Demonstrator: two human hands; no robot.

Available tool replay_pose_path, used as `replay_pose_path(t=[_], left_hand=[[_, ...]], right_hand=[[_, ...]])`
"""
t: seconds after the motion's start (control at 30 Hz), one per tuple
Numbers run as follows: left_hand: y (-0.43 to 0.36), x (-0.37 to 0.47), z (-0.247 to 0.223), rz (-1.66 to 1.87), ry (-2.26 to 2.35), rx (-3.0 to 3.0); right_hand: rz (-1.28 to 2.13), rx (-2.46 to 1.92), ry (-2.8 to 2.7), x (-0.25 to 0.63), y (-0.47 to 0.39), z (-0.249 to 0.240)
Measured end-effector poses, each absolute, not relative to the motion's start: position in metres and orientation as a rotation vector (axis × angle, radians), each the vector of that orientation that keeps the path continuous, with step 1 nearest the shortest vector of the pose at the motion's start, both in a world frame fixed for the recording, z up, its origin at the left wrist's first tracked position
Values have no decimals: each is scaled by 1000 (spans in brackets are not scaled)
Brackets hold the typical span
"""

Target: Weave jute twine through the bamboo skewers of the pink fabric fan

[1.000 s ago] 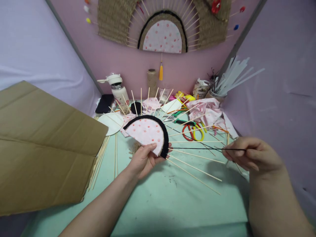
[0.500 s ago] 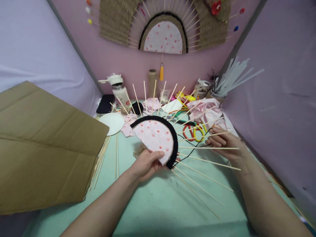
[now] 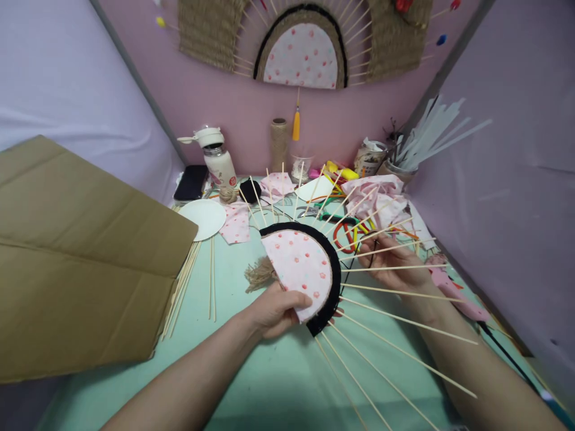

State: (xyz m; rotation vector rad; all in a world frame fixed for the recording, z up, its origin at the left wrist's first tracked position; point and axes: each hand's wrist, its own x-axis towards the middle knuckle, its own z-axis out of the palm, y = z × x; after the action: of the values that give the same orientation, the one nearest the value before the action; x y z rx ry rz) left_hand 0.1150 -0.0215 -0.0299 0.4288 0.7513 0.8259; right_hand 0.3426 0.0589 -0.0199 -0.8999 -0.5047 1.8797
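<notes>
A half-round fan piece covered in pink dotted cloth tilts above the table, edged by a thick black band with thin wooden sticks fanning out. My left hand grips its lower left part, thumb on the cloth and fingers behind. Behind the sticks, on the right, my right hand has its fingers closed on a black cord, which runs back to the band. Some of its fingers are crossed by sticks. A frayed tan twine bundle shows beside the left hand.
Brown cardboard covers the left side, near loose sticks and a white disc. Scissors, crumpled pink cloth, a white bottle and a twine cone stand or lie behind. A pink corded tool lies right.
The fan piece has shifted right and down in view, with my left hand on it. My right hand has moved left, closer to the band, and the cord between is shorter.
</notes>
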Motion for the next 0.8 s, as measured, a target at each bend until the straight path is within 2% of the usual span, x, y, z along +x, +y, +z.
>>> replay_pose_path(t=[0.5, 0.8], left_hand=[[-19, 109, -35, 857, 496, 485], [-11, 102, -33, 947, 519, 465]], right_hand=[[1866, -775, -544, 346, 62, -27], [1788, -878, -649, 358, 69, -23]])
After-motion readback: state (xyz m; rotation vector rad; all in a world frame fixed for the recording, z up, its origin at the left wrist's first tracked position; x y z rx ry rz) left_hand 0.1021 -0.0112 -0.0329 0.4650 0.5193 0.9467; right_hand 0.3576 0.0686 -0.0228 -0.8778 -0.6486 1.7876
